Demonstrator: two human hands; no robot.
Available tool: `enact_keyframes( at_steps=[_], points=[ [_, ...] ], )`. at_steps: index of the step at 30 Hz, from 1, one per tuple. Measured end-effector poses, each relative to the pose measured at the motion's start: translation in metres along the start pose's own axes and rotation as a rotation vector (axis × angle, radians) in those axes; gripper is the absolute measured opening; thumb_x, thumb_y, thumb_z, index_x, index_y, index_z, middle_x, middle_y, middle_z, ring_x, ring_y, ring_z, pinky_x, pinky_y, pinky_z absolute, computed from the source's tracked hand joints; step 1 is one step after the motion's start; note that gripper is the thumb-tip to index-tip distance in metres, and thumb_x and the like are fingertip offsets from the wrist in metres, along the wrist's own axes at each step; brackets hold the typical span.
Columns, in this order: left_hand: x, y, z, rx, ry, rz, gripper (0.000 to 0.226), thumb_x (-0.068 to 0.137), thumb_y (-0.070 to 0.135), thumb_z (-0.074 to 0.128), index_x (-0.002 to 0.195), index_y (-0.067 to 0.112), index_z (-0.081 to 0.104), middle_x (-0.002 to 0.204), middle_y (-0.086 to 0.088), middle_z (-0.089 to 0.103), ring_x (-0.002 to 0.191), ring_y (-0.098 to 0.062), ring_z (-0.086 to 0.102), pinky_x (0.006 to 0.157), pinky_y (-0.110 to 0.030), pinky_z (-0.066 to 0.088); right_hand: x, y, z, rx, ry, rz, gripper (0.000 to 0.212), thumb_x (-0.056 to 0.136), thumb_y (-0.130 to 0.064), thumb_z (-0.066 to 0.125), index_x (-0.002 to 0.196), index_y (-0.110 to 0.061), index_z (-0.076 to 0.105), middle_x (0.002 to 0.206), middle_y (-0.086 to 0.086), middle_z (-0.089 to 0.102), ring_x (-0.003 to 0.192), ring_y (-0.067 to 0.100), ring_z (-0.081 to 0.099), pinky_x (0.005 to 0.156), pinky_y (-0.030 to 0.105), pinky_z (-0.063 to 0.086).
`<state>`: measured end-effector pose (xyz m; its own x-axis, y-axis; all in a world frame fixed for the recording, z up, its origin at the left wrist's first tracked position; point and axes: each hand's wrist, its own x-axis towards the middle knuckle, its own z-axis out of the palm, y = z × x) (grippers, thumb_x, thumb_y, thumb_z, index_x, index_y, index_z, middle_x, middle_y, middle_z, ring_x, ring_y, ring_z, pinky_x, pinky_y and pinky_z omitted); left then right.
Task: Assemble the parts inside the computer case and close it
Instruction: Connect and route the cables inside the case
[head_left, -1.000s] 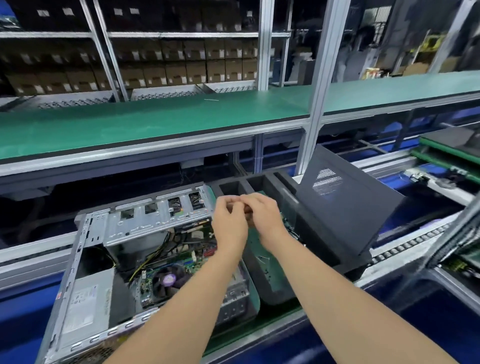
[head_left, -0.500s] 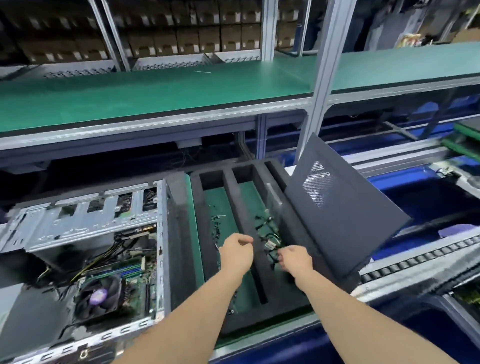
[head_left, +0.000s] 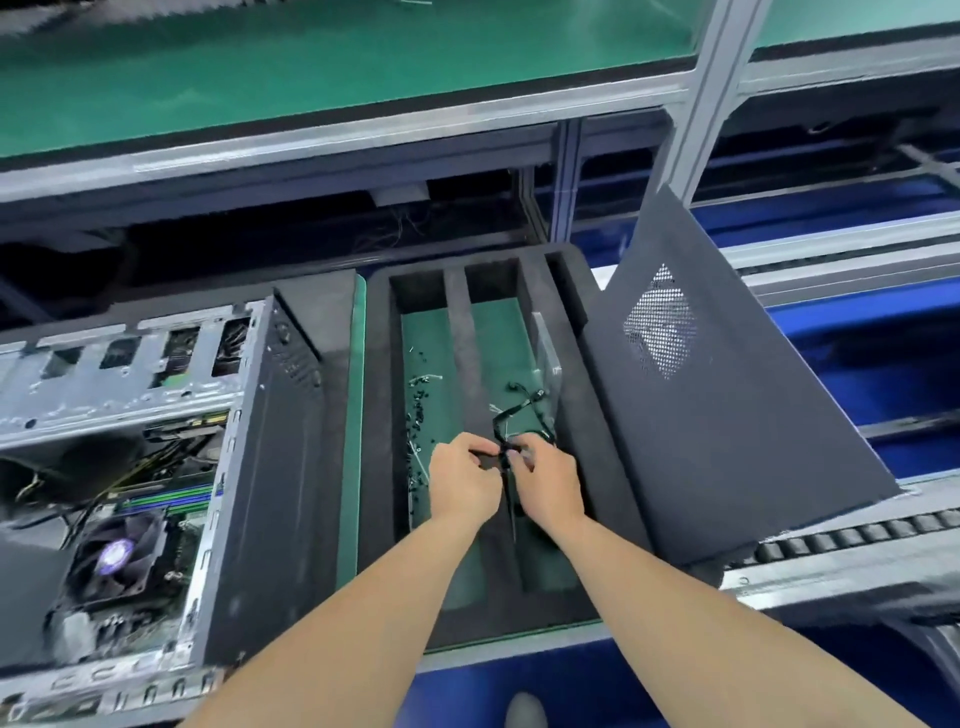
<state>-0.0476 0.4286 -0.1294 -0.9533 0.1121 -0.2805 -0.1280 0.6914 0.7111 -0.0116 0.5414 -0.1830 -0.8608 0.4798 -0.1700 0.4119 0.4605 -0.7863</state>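
Hands pinching a black cable over the foam tray

Both hands are meeting above the black foam tray (head_left: 571, 312), close to its middle divider. The left hand (head_left: 462, 480) is curling its fingers and pinching a thin black cable (head_left: 519, 410). The right hand (head_left: 550, 483) is pinching the same cable just beside it, thumb and fingertips closed on it. The rest of the cable is trailing away into the tray's right compartment, lying in loose loops on the green floor. Small black screws (head_left: 418, 410) are lying scattered in the left compartment.

The computer case (head_left: 260, 467) is sitting open just left of the tray. Its CPU fan (head_left: 111, 551) is showing at the near left and its metal drive cage (head_left: 119, 364) at the far side. The black side panel (head_left: 727, 415), with a mesh vent, is off the case and leaning tilted against the tray's right edge. A roller conveyor (head_left: 841, 538) is running past on the near right, and a green shelf (head_left: 363, 57) is spanning the far side.
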Motion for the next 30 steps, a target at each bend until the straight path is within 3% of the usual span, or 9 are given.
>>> enact_keyframes(
  at_steps=[6, 9, 13, 17, 20, 23, 26, 28, 30],
  points=[
    [0.007, 0.012, -0.01, -0.077, -0.072, -0.118, 0.034, 0.083, 0.006, 0.061, 0.09, 0.037, 0.072, 0.091, 0.014, 0.065, 0.076, -0.001, 0.059, 0.055, -0.016, 0.041, 0.007, -0.016, -0.006, 0.124, 0.146, -0.062, 0.015, 0.106, -0.02, 0.059, 0.098, -0.015, 0.071, 0.107, 0.001, 0.051, 0.082, 0.008, 0.054, 0.079, 0.025, 0.044],
    [0.007, 0.029, -0.015, -0.305, -0.101, -0.19, 0.022, 0.085, 0.023, 0.06, 0.097, 0.028, 0.078, 0.092, 0.009, 0.072, 0.081, -0.01, 0.064, 0.071, -0.024, 0.048, 0.005, -0.029, -0.017, 0.179, 0.182, -0.158, 0.014, 0.106, -0.023, 0.058, 0.097, -0.025, 0.068, 0.1, -0.008, 0.057, 0.085, -0.001, 0.056, 0.073, 0.01, 0.039],
    [0.014, 0.055, -0.021, -0.653, -0.139, -0.248, 0.018, 0.092, 0.036, 0.066, 0.089, 0.024, 0.079, 0.083, 0.005, 0.077, 0.076, -0.016, 0.068, 0.082, -0.034, 0.054, 0.0, -0.042, -0.032, 0.205, 0.112, -0.278, 0.014, 0.105, -0.026, 0.059, 0.102, -0.032, 0.071, 0.094, -0.017, 0.065, 0.089, -0.001, 0.06, 0.074, 0.009, 0.042],
    [0.019, 0.067, -0.027, -0.621, -0.14, -0.132, 0.02, 0.1, 0.032, 0.062, 0.095, 0.02, 0.076, 0.099, 0.003, 0.077, 0.103, -0.02, 0.069, 0.094, -0.037, 0.053, -0.006, -0.046, -0.048, 0.232, 0.043, -0.301, 0.016, 0.105, -0.028, 0.059, 0.113, -0.033, 0.072, 0.102, -0.021, 0.071, 0.096, -0.003, 0.064, 0.081, 0.009, 0.046],
    [0.017, 0.075, -0.036, -0.637, -0.111, -0.102, 0.024, 0.103, 0.029, 0.058, 0.098, 0.009, 0.071, 0.092, -0.003, 0.077, 0.101, -0.026, 0.072, 0.097, -0.047, 0.055, -0.009, -0.051, -0.058, 0.18, 0.009, -0.255, 0.021, 0.103, -0.024, 0.059, 0.116, -0.03, 0.074, 0.102, -0.023, 0.071, 0.094, -0.009, 0.062, 0.077, 0.001, 0.041],
    [0.014, 0.08, -0.052, -0.634, -0.124, -0.106, 0.028, 0.104, 0.029, 0.056, 0.102, 0.004, 0.069, 0.08, -0.004, 0.076, 0.08, -0.024, 0.074, 0.077, -0.039, 0.061, -0.006, -0.057, -0.059, 0.175, 0.127, -0.103, 0.018, 0.099, -0.016, 0.058, 0.103, -0.024, 0.073, 0.096, -0.014, 0.07, 0.087, 0.003, 0.062, 0.068, 0.006, 0.04],
    [0.01, 0.085, -0.071, -0.661, -0.161, -0.111, 0.027, 0.105, 0.029, 0.055, 0.098, 0.007, 0.068, 0.07, -0.001, 0.072, 0.066, -0.021, 0.074, 0.052, -0.026, 0.057, -0.001, -0.065, -0.058, 0.185, 0.137, 0.062, 0.024, 0.097, -0.012, 0.061, 0.12, -0.017, 0.064, 0.12, 0.001, 0.065, 0.105, 0.019, 0.062, 0.088, 0.028, 0.05],
    [0.007, 0.088, -0.082, -0.681, -0.196, -0.108, 0.027, 0.106, 0.029, 0.053, 0.098, 0.008, 0.068, 0.065, 0.001, 0.07, 0.063, -0.02, 0.073, 0.053, -0.028, 0.059, 0.0, -0.07, -0.055, 0.22, 0.067, 0.126, 0.034, 0.1, -0.02, 0.063, 0.133, -0.018, 0.056, 0.127, 0.001, 0.061, 0.11, 0.025, 0.066, 0.096, 0.04, 0.053],
    [0.004, 0.089, -0.093, -0.654, -0.221, -0.096, 0.027, 0.106, 0.03, 0.052, 0.1, 0.009, 0.069, 0.066, 0.002, 0.07, 0.063, -0.021, 0.072, 0.061, -0.033, 0.062, -0.001, -0.078, -0.052, 0.308, 0.023, 0.155, 0.036, 0.102, -0.026, 0.063, 0.137, -0.023, 0.053, 0.121, -0.003, 0.065, 0.097, 0.023, 0.073, 0.087, 0.041, 0.059]
  ],
)
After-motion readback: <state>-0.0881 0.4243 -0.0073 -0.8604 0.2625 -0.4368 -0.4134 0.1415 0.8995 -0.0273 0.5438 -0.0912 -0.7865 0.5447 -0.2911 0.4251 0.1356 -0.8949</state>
